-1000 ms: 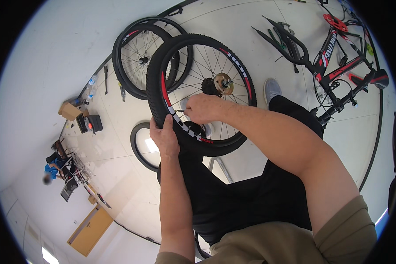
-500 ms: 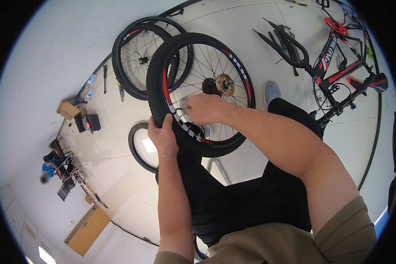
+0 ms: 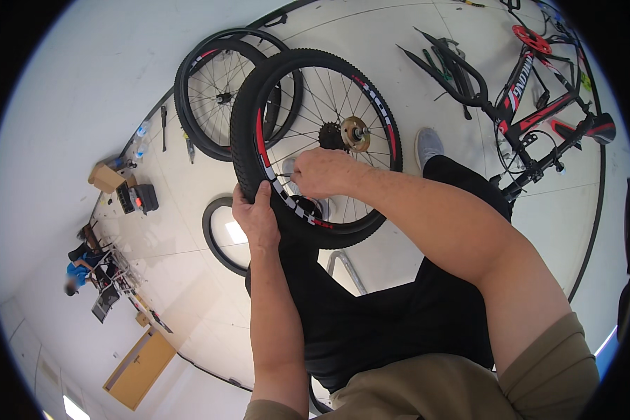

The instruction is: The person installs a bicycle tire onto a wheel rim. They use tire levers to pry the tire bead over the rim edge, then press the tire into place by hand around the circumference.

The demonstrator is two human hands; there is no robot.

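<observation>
A bicycle wheel (image 3: 243,115) with a knobby black tyre stands tilted before me, its rim marked in red, white and black. My left hand (image 3: 256,215) grips the tyre at the wheel's near left side, thumb on the side facing me. Inside the rim, my right hand (image 3: 320,172) is closed, fingertips pinching a short dark valve stem (image 3: 281,174) that sticks in from the rim. The hand partly covers the spokes. Just beyond it are the black sprocket cluster (image 3: 330,134) and a gold-coloured disc (image 3: 355,133) at the hub.
Two more wheels (image 3: 180,98) lean together behind at the left. A loose tyre (image 3: 208,227) lies on the floor. At the right rests a black and red bicycle frame (image 3: 516,126), with black mudguards (image 3: 462,77) nearby. Toolboxes (image 3: 145,197) and a seated person (image 3: 77,271) are far left.
Both hands keep the same hold on the wheel. The wheel and its surroundings sit slightly further left in view; the right hand has barely moved.
</observation>
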